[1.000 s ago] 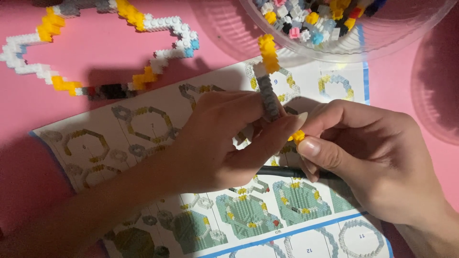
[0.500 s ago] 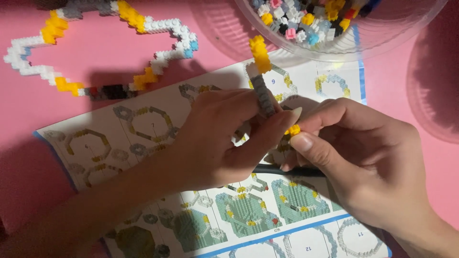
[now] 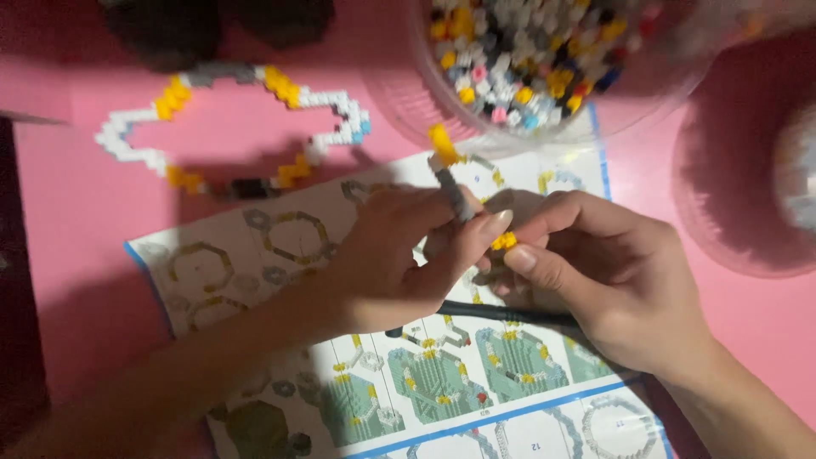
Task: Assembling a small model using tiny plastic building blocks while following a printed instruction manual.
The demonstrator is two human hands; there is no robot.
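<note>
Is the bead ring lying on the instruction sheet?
No, the bead ring lies on the pink table, beyond the instruction sheet over which both hands work.

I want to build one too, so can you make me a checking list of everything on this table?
Surface: pink tabletop, partly shadowed.
Job's things: a grey brick strip with a yellow tip; a small yellow brick; an instruction sheet with diagrams under the hands.
Clutter: a clear tub of mixed bricks; a white, yellow and grey brick loop; a pink container at the right edge.
Hands: left hand grips the strip; right hand pinches the yellow brick beside it.
Cables: nothing seen; a thin black rod-like thing lies on the sheet.
Surroundings: dark shapes at top, unclear.
</note>
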